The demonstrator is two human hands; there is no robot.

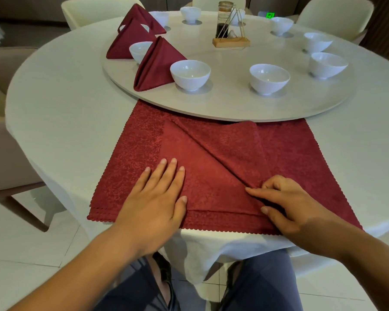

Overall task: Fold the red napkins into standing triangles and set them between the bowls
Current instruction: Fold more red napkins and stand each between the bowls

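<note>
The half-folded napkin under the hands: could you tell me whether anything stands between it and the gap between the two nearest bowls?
Nothing visible blocks it. The half-folded napkin lies on the napkin stack; the gap between the left near bowl and right near bowl is bare. Only the raised rim of the turntable lies between.

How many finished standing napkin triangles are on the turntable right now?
3, all on the turntable's left side: nearest triangle beside the front-left bowl, middle triangle behind it, farthest triangle near the far rim. None appears hidden. A half-folded napkin lies flat.
</note>
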